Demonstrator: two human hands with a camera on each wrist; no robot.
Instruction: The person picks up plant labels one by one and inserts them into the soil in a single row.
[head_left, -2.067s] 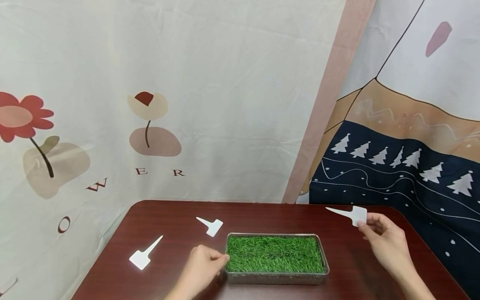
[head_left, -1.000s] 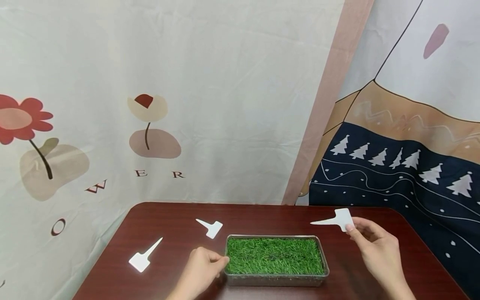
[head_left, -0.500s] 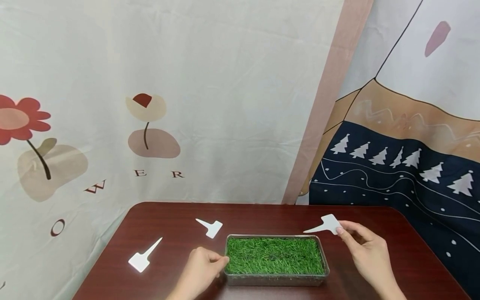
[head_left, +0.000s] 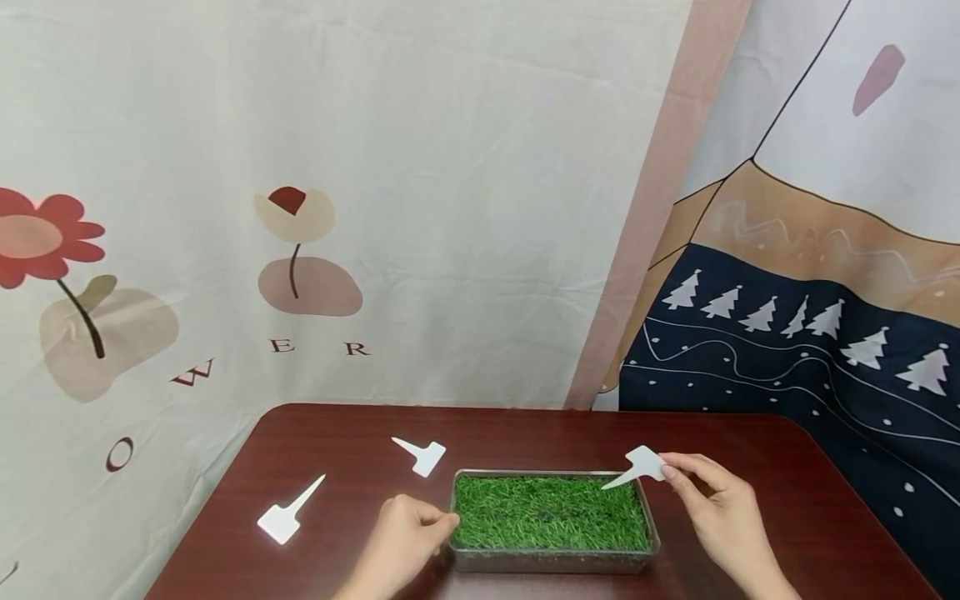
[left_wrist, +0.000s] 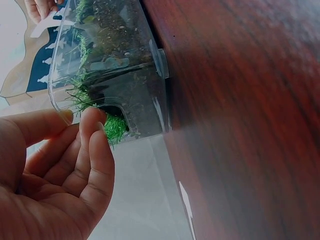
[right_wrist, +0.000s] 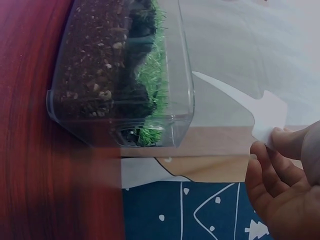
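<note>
One white T-shaped plant label (head_left: 643,463), pinched in my right hand (head_left: 717,507), points over a clear box (head_left: 551,562) (grass-topped). My left hand (head_left: 405,530) pinches the box's rim.

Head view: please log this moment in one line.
right hand: pinches white T-shaped tag, raised | left hand: grips clear rectangular grass-topped box

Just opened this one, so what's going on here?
A person's right hand pinches a white T-shaped tag, its point above the right part of a grass-topped clear box but not yet in the grass. The left hand holds the box's left end. A second tag and a third tag lie on the table.
</note>
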